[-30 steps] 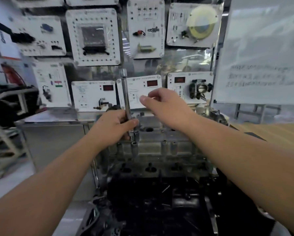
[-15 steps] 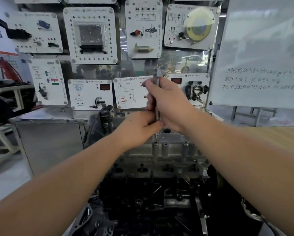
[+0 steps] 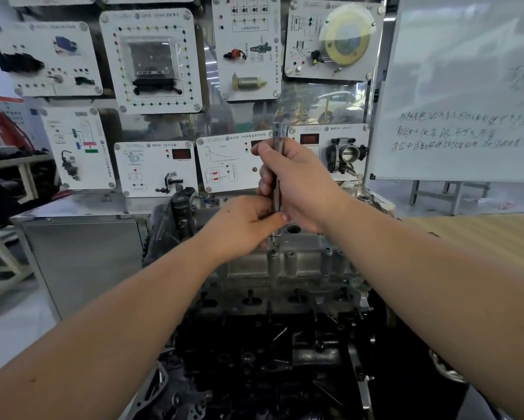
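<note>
Standing near vert., a slim steel bar (image 3: 278, 136) is held over the engine (image 3: 303, 265), its long axis running top to btm of the view w/ a slight lean, top tipped a touch to the right. Its upper end, a thicker collar, points up and shows above the right hand (image 3: 300, 183). Its lower end points down at the engine's top face, where the tip is seen just under the left hand (image 3: 239, 227). Whether the tip is seated in a hole can't be told.

The right grip is wrapped round the bar's mid and upper shaft, fingers curled across the front. The left grip is closed on the lower shaft, thumb pressed across toward the right hand, and the two hands are touching.

The bar is polished and round in section, bright like chrome, w/ a narrow highlight along its length. The engine is cast metal: dull grey and rough up top w/ a row of short upright tubes, black and oily lower down.

Behind, white square boards (image 3: 151, 59) w/ rounded corners are fixed to a shiny metal wall. A whiteboard (image 3: 467, 86) w/ handwriting is seen at right, a brushed steel cabinet (image 3: 81, 253) at left, and a pale wood surface (image 3: 482, 234) at far right.
</note>
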The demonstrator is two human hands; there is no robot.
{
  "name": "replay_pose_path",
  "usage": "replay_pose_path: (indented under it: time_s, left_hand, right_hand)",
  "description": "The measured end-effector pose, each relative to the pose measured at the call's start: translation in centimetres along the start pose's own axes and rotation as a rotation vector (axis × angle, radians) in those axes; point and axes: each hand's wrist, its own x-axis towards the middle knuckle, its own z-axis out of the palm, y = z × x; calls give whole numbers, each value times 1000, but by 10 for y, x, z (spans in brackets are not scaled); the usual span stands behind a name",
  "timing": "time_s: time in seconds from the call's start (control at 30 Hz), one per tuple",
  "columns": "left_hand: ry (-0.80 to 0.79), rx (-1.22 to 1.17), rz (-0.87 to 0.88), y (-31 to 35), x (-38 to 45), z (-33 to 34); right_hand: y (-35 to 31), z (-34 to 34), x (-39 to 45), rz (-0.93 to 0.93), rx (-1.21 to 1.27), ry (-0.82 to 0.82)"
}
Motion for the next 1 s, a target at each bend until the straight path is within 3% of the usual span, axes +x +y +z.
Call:
replay_pose_path:
  time_s: [0.53,0.63,0.77,1.0]
  left_hand:
    - [-87,-11,-11,-10,-4,-6]
    - [-108,-27,-30,-9,-3,-9]
    - [-117,10,-39,-7,-3,-9]
    - [-145,-85,-36,-10,-6,-4]
  right_hand:
    - [7,-3,1,82,196,-143]
    - [5,-1,1,78,111,-134]
    - [-13,8,5,58,-93,3]
    - [-17,28,6,4,3,284]
